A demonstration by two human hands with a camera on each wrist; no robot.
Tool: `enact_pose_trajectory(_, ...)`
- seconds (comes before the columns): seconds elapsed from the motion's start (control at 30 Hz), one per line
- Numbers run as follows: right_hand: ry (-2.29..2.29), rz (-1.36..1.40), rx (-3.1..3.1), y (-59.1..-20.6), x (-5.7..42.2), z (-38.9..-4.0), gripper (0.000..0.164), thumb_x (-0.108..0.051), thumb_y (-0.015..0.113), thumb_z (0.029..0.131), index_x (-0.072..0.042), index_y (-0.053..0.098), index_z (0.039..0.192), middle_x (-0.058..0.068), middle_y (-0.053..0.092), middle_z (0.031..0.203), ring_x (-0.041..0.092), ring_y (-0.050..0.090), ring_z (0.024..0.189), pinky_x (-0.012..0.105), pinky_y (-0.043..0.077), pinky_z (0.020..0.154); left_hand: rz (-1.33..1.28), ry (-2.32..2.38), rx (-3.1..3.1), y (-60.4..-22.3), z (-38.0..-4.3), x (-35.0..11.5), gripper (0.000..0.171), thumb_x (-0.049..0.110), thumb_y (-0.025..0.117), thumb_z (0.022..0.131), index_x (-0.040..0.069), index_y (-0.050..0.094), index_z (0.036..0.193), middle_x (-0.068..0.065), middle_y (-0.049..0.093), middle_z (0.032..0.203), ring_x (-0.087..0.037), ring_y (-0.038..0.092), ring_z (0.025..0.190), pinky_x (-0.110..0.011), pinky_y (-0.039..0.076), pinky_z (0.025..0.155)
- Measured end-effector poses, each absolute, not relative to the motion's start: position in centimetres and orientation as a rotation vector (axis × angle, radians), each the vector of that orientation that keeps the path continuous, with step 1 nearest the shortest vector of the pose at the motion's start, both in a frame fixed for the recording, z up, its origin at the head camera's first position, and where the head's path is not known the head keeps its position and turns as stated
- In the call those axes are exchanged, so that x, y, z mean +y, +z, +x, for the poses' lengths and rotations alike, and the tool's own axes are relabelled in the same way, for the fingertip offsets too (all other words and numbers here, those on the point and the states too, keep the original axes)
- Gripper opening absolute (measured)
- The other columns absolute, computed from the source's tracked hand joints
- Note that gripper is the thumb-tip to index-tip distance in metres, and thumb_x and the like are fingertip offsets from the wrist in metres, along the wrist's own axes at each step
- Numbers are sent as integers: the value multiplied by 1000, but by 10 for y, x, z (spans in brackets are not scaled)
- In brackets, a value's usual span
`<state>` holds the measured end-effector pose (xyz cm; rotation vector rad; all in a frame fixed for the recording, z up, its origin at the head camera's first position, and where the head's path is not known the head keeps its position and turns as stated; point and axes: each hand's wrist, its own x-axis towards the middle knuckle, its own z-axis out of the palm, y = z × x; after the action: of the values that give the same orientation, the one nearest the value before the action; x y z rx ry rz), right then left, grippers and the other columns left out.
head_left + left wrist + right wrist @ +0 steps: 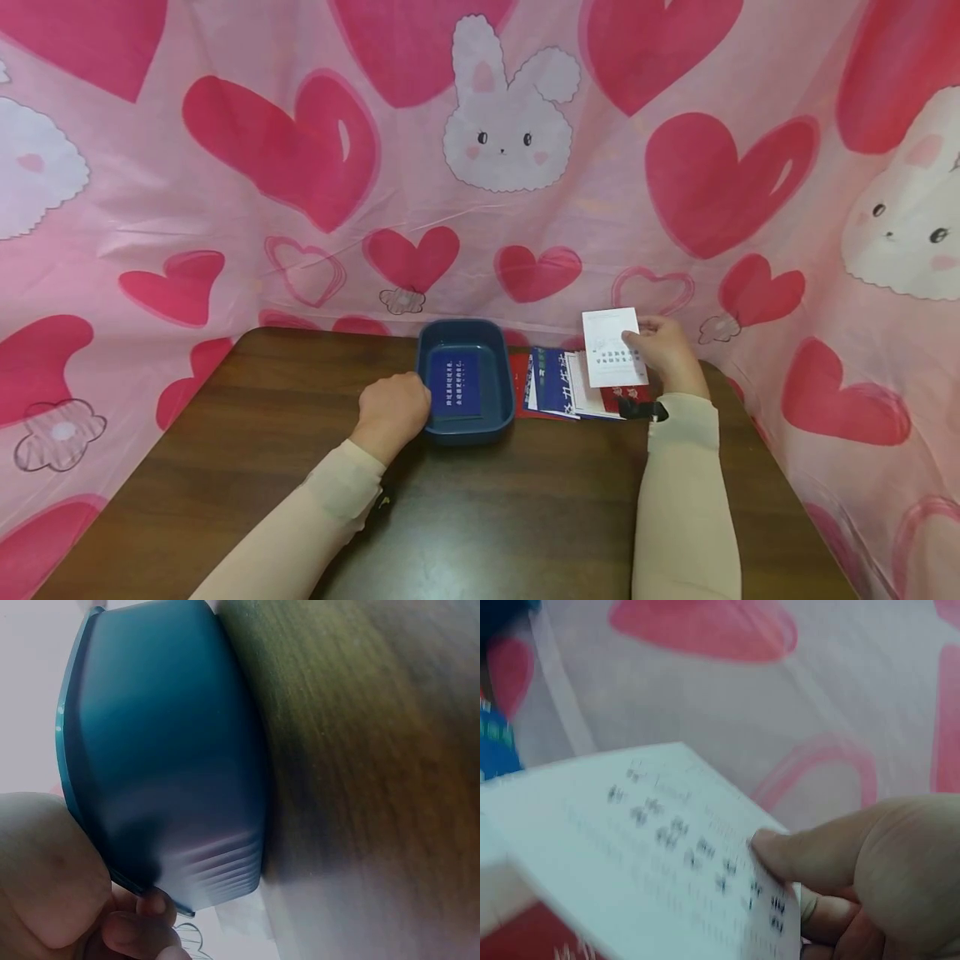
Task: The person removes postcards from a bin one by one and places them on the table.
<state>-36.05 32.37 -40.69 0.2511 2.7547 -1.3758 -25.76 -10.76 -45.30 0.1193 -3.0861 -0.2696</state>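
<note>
A white card (613,350) with dark printed characters is pinched by my right hand (667,350), thumb on its face and fingers behind. It is held up over a row of overlapping cards; in the right wrist view the card (652,840) tilts away. My left hand (393,408) grips the left rim of a dark blue plastic basin (468,432); the left wrist view shows fingers curled at the rim of the basin (165,735). Inside the basin lies a blue card (456,387) with white writing.
Right of the basin, blue and white cards (555,383) overlap in a row. A red card (519,375) lies at the left end and another red card (613,402) under the held one. Pink cloth (322,275) with hearts and rabbits hangs behind the brown wooden table (525,517).
</note>
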Motion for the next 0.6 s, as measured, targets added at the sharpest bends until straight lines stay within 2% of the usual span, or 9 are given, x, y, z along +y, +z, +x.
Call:
enact_pose_trajectory(0.13, -1272, 283, 2770, -417, 340, -361, 61, -24, 67, 112, 6, 53, 163, 32, 70, 140, 29, 74, 100, 33, 65, 80, 121, -271, -3084, -453, -257, -108, 43, 29, 50, 114, -1, 79, 106, -22, 83, 101, -44, 81, 87, -62, 67, 70)
enact_pose_trajectory(0.23, -1270, 329, 2712, -427, 351, -360, 61, -25, 67, 113, 4, 52, 165, 33, 70, 142, 34, 75, 105, 45, 69, 93, 120, -264, -3089, -453, -256, -108, 43, 29, 50, 114, -1, 79, 107, -21, 83, 101, -43, 80, 87, -61, 68, 71)
enact_pose_trajectory(0.33, -1266, 392, 2656, -438, 358, -359, 61, -26, 67, 113, 1, 52, 166, 31, 70, 144, 38, 73, 112, 54, 67, 102, 115, -260, -3094, -453, -257, -107, 42, 28, 50, 114, -1, 79, 107, -21, 82, 99, -41, 79, 84, -60, 68, 70)
enact_pose_trajectory(0.6, -1234, 423, 2633, -462, 364, -366, 57, -20, 67, 112, 6, 56, 161, 31, 68, 143, 41, 67, 117, 59, 60, 111, 107, -248, -3106, -455, -257, -108, 42, 30, 51, 114, -1, 79, 108, -19, 81, 94, -38, 76, 78, -59, 68, 69)
